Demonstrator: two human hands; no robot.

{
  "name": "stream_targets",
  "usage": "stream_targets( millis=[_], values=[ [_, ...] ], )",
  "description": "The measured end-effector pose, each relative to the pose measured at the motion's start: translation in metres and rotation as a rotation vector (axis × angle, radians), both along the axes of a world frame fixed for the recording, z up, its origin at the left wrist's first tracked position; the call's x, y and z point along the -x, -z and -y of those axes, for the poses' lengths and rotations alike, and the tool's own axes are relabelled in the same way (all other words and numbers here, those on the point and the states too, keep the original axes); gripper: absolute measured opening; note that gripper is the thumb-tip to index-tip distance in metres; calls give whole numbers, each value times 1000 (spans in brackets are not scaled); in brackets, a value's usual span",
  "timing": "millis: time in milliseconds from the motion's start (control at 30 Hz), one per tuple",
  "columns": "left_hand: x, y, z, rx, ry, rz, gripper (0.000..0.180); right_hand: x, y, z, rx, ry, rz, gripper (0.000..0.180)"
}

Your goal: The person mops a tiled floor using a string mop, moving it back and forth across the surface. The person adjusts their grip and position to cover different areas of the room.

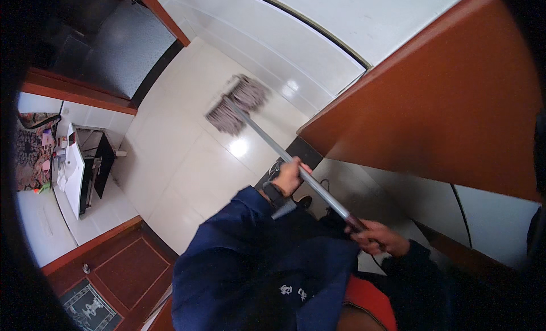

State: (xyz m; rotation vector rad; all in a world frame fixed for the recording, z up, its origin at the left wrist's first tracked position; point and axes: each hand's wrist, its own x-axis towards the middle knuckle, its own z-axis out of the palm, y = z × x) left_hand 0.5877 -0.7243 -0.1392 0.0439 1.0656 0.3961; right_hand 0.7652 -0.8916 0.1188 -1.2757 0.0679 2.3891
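Observation:
A mop (265, 136) with a long silver pole slants across the view. Its grey-brown string head (227, 118) rests on the pale tiled floor and is slightly blurred. My left hand (291, 175), with a dark band at its wrist, is wrapped around the middle of the pole. Lower down, my right hand (375, 237) grips the dark red upper end of the pole. Dark blue sleeves (227, 223) cover my arms, and part of a shoe (306, 201) shows beneath the pole.
A reddish-brown door (421, 97) stands close on the right. At the left, a white washbasin (74, 171) juts from the wall, with a patterned cloth item (31, 149) beside it. Another brown door (133, 262) is at lower left. A dark doorway (136, 52) opens at upper left.

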Motion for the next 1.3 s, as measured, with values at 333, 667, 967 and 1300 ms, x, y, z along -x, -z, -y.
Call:
stream_targets(
  millis=[333, 667, 967, 1300],
  values=[
    [115, 70, -286, -471, -103, -240, 22, 125, 145, -212, -1285, -166, 939, 77],
    [118, 132, -338, -296, -100, -317, 21, 171, 190, -327, -1567, 492, 788, 15],
    [93, 214, -240, -1666, 808, -882, 33, 137, 171, -203, -1327, 661, 837, 21],
    [-15, 140, 82, -1694, 1041, -648, 38, 30, 101, 92, -1306, 608, 846, 17]
  ],
)
